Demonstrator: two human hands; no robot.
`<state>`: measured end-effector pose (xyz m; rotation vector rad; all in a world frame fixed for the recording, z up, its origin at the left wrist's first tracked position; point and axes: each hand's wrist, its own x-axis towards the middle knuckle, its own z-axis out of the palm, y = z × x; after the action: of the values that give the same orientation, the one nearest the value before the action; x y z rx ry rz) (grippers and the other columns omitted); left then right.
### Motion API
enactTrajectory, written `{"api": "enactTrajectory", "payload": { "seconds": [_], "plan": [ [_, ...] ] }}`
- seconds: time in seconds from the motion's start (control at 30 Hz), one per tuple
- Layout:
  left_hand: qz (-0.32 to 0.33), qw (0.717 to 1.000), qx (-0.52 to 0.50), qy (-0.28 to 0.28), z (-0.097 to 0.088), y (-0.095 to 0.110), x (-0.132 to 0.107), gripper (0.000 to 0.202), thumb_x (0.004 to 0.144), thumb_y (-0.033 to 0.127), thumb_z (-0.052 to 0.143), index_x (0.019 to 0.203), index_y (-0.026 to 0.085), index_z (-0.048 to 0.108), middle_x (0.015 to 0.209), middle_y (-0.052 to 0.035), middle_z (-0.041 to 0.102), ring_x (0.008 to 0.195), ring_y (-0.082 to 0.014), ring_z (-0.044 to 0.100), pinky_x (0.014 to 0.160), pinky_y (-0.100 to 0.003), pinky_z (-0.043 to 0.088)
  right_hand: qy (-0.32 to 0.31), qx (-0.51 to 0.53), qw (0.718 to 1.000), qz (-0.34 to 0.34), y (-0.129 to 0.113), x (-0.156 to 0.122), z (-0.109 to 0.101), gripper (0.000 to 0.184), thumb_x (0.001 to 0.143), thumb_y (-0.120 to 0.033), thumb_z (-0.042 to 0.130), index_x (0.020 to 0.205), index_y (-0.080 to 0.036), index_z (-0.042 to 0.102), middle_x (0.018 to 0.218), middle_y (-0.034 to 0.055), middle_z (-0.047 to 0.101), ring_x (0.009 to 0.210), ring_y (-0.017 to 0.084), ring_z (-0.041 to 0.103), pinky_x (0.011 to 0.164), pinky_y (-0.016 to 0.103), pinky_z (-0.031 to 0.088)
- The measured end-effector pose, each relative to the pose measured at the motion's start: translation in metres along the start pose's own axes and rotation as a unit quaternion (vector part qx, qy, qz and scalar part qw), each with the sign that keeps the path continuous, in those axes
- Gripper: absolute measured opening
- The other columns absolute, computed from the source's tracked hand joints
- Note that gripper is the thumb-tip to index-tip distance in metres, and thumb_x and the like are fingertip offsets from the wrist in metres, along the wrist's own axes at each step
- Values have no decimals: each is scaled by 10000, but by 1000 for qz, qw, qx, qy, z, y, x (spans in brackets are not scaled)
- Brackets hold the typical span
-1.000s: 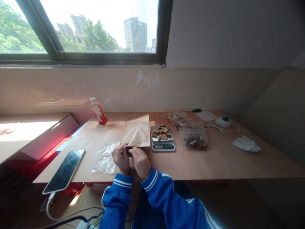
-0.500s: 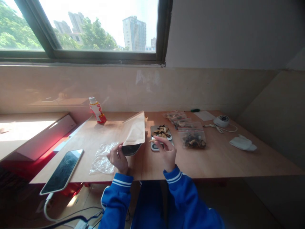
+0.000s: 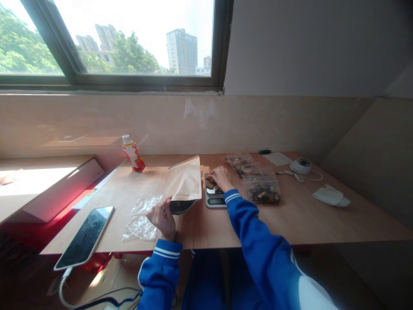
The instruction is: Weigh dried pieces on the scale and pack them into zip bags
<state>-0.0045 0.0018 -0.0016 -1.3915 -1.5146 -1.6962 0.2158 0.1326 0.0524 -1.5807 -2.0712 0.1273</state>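
Dried slices (image 3: 210,183) are lying on the scale (image 3: 215,202), right hand (image 3: 222,177) reaching over them — grip unclear; left of the scale, the left hand (image 3: 164,218) is pinching a paper bag (image 3: 185,180).

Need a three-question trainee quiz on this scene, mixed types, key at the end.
1. What is the left hand holding?

2. True or false: the red-and-white bottle stands upright.

3. The right hand is at some brown slices. What do they rest on?
A) the phone
B) the scale
C) the clear plastic bag

Key:
1. A tan pouch.
2. True.
3. B.
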Motion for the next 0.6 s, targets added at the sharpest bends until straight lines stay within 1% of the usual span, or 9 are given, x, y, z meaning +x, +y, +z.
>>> {"api": "enactTrajectory", "payload": {
  "seconds": [0.07, 0.13, 0.17, 0.23, 0.3, 0.4, 0.47, 0.53, 0.6],
  "plan": [
    [-3, 1000, -2, 2, 0, -1, -1, 202, 918, 261, 503, 864, 210, 691, 785, -14, 721, 617, -148, 555, 720, -316, 335, 20, -5, 1000, -10, 2, -3, -1, 175, 828, -209, 632, 970, -137, 705, 1102, 158, 659, 1079, 282, 541, 937, 410, 406],
    [-12, 1000, 1, 9, 1, -2, -2, 193, 911, 268, 515, 864, 212, 694, 761, -16, 710, 627, -154, 545, 717, -316, 341, 83, 23, 995, -41, -1, -15, -5, 267, 863, -210, 574, 1108, -136, 650, 1181, 159, 614, 1114, 278, 521, 959, 427, 399],
    [-19, 1000, 4, 13, 2, -2, -3, 191, 907, 275, 522, 863, 214, 697, 755, -17, 706, 629, -158, 539, 715, -317, 343, 122, 47, 989, -65, -6, -25, -9, 279, 888, -206, 525, 1139, -139, 627, 1170, 150, 611, 1105, 264, 525, 956, 422, 407],
    [-30, 999, 10, 16, 4, -4, -5, 194, 903, 296, 529, 861, 220, 703, 772, -25, 705, 636, -163, 529, 715, -322, 345, 191, 108, 967, -133, -24, -51, -15, 266, 921, -179, 425, 1103, -155, 619, 1068, 117, 629, 1041, 226, 551, 922, 387, 439],
    [-32, 999, 14, 12, 5, -5, -6, 205, 905, 308, 523, 867, 222, 705, 811, -35, 711, 654, -166, 531, 723, -327, 344, 227, 152, 937, -219, -50, -82, -17, 251, 909, -146, 401, 1035, -171, 616, 940, 83, 635, 949, 204, 572, 867, 366, 469],
    [-23, 1000, 20, 1, 4, -6, -8, 225, 915, 315, 503, 885, 217, 703, 807, -42, 704, 678, -172, 534, 740, -331, 340, 196, 143, 895, -375, -92, -119, -8, 246, 880, -126, 406, 1018, -169, 605, 920, 67, 632, 894, 182, 574, 823, 318, 501],
    [-14, 1000, 26, -9, 2, -5, -8, 230, 916, 313, 498, 877, 213, 701, 760, -39, 691, 665, -171, 527, 737, -330, 338, 164, 112, 893, -405, -113, -131, 3, 223, 887, -132, 402, 941, -162, 617, 923, 75, 635, 906, 185, 570, 836, 305, 504],
    [-2, 999, 28, -19, 1, -4, -8, 222, 914, 296, 501, 869, 210, 700, 743, -38, 688, 659, -169, 529, 729, -326, 339, 108, 74, 924, -360, -126, -134, 14, 217, 892, -124, 406, 839, -153, 614, 879, 85, 635, 882, 193, 570, 810, 302, 513],
    [18, 999, 26, -25, 0, -3, -7, 203, 910, 270, 508, 868, 211, 698, 759, -37, 695, 670, -168, 543, 727, -321, 342, 45, 35, 961, -270, -131, -133, 21, 193, 888, -116, 427, 827, -135, 609, 862, 99, 636, 858, 208, 575, 757, 307, 523]
  ]
}}
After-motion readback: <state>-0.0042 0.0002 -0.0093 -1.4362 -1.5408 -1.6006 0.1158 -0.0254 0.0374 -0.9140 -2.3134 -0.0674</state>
